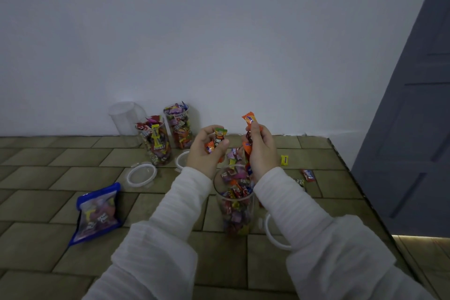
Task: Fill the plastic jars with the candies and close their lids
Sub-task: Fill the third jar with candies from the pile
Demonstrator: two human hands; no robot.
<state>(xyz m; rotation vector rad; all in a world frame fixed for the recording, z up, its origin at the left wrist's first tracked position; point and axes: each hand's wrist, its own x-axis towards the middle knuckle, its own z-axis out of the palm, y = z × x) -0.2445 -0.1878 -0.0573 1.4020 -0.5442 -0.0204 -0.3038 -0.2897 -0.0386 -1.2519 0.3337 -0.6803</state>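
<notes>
Head view: your hands hold wrapped candies above an open clear jar.
Your left hand curls round several crinkly wrappers; your right hand pinches an orange candy. Directly below stands the near jar, clear, cylindrical, part-filled. Two full jars and loose white lids sit on the tile-patterned mat.

There are four clear plastic jars: one empty jar by the wall, two full jars beside it, and one near jar partly filled. Three round white-rimmed lids lie on the mat. One blue-edged clear candy bag lies at the left. Three loose wrapped candies lie at the right.
</notes>
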